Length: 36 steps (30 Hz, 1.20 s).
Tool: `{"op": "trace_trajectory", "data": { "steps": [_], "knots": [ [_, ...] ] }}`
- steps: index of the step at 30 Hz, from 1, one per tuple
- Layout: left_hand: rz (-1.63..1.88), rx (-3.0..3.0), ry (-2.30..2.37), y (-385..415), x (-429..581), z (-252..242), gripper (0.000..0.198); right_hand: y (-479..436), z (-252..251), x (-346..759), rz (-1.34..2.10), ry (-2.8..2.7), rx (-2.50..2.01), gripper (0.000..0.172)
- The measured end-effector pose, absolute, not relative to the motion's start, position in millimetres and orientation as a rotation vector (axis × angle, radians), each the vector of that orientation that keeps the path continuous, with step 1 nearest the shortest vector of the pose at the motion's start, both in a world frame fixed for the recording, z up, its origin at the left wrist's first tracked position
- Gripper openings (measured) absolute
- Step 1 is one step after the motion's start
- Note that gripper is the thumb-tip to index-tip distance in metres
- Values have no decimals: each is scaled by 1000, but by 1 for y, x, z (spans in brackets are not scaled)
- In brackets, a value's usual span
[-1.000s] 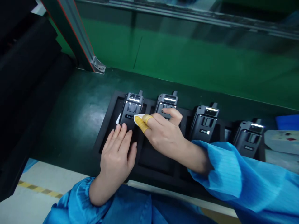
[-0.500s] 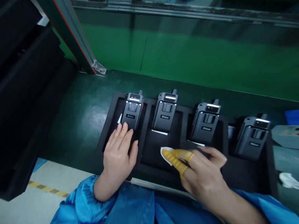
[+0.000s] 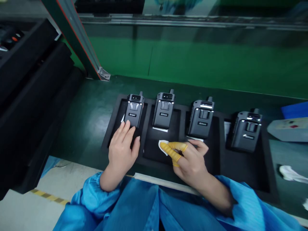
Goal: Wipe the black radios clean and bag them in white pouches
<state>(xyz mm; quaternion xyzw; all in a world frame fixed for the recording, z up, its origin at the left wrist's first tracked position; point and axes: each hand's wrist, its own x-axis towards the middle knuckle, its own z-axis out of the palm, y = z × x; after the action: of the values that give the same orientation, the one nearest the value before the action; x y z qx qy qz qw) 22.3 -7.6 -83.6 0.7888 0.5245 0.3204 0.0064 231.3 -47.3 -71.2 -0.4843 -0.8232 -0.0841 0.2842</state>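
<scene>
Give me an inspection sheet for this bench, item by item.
Surface: dark green bench, black foam tray on it.
Job's things: four black handsets stand in tray pockets.
Clutter: white cloth, grey unit at right.
Hands: left hand flat, fingers touching leftmost handset; right hand holds white pad with yellow-cotted fingers.
Cables: nothing seen.
Surroundings: metal post, green panel, stacked black trays left.

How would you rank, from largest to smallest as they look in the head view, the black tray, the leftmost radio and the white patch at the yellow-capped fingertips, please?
1. black tray, clearly the largest.
2. leftmost radio.
3. white patch, partly covered by the right hand, yet plainly the smallest.
</scene>
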Motion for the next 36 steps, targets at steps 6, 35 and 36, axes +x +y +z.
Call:
{"op": "trace_trajectory", "data": {
  "steps": [6, 35, 36],
  "knots": [
    [1085, 2430, 1601, -6, 21, -84, 27, -47, -73, 232, -273, -2192, -1290, 24],
    [957, 2313, 1909, 20, 42, -70, 30, -45, -67, 235, 370, -1992, -1314, 37],
    [953, 2314, 1909, 20, 41, -70, 30, -46, -67, 235, 371, -1986, -1312, 37]
  ]
}}
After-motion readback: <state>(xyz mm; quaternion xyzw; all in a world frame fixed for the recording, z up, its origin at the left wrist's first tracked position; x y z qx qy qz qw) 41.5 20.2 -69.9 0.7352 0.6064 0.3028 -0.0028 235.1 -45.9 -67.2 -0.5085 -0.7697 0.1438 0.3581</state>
